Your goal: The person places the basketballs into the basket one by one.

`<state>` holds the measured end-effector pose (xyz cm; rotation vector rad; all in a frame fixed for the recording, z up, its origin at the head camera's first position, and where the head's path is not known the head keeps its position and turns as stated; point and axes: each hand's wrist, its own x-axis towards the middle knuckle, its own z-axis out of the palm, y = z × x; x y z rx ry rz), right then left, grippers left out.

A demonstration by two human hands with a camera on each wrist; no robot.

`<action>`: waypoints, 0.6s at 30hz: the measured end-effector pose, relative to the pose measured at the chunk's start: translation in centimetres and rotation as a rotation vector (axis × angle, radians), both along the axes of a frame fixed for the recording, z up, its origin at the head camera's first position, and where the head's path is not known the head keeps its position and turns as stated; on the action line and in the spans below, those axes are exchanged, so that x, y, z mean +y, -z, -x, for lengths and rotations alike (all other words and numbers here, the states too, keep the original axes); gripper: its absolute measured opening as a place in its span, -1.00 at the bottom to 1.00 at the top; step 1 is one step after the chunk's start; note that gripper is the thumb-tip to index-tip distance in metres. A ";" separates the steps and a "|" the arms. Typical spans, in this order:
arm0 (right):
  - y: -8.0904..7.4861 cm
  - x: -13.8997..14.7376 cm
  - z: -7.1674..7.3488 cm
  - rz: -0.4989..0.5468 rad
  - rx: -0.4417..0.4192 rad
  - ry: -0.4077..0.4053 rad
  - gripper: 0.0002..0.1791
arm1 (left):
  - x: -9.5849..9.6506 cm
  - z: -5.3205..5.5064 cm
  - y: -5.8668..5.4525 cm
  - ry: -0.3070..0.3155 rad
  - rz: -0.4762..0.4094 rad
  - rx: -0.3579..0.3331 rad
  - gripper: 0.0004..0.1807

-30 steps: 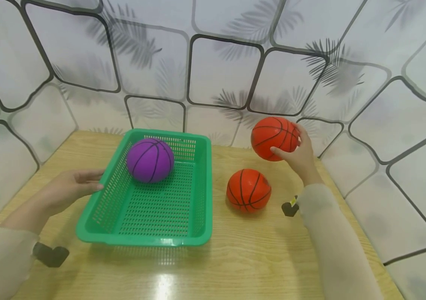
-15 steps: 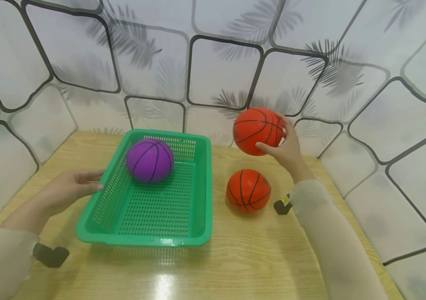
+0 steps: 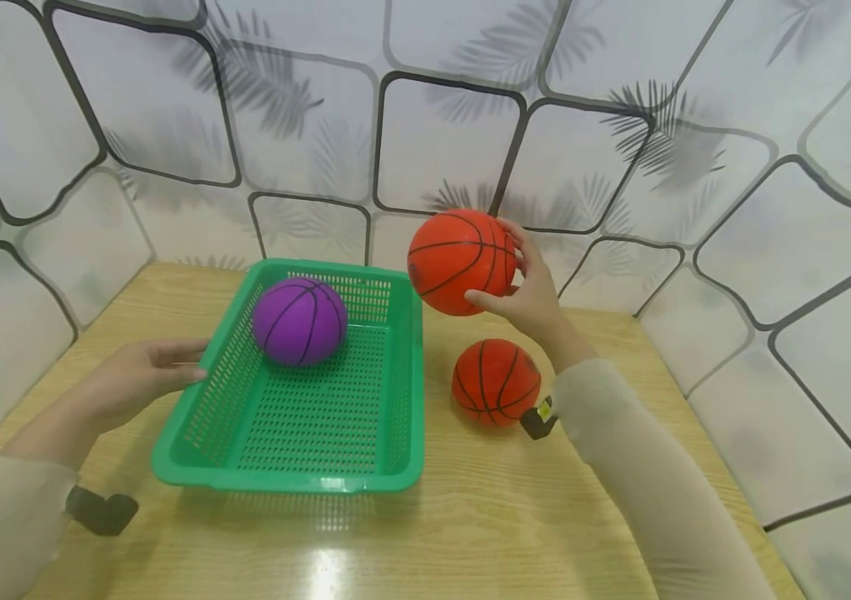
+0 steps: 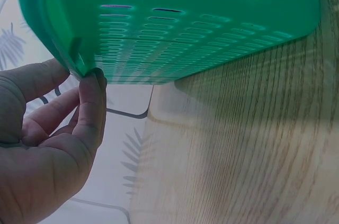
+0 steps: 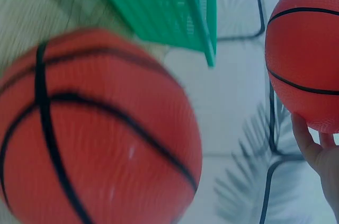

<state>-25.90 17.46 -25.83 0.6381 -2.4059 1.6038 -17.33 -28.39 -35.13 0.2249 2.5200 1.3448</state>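
My right hand (image 3: 528, 292) grips a red basketball (image 3: 463, 262) with black lines, thumb in front and fingers behind. It is raised above the table, at the far right corner of the green plastic basket (image 3: 327, 482). In the right wrist view the held ball (image 5: 307, 54) shows at the right edge with fingers under it. My left hand (image 3: 136, 379) pinches the basket's left rim, thumb and fingers on either side, as the left wrist view also shows at the basket rim (image 4: 39, 28). A purple basketball (image 3: 300, 322) sits inside the basket, toward its far left.
A second red basketball (image 3: 496, 382) rests on the wooden table (image 3: 485, 517), right of the basket and under my right forearm. A patterned wall covering (image 3: 448, 142) stands behind the table and along both sides.
My right hand has carried the red basketball leftward and slightly up, from the table's far right to the basket's edge. The left hand, basket and other balls have stayed put.
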 end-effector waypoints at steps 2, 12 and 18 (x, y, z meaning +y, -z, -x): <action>-0.2 -0.8 -0.3 0.007 -0.002 -0.025 -0.02 | 0.0 0.0 0.0 -0.002 -0.004 -0.004 -0.22; 0.1 -3.9 -0.8 0.048 0.022 -0.177 -0.04 | -0.2 -0.1 0.0 -0.004 -0.009 0.001 -0.21; 2.0 -5.5 0.2 0.068 0.042 -0.269 0.01 | -0.1 0.0 0.1 0.011 -0.051 0.017 -0.25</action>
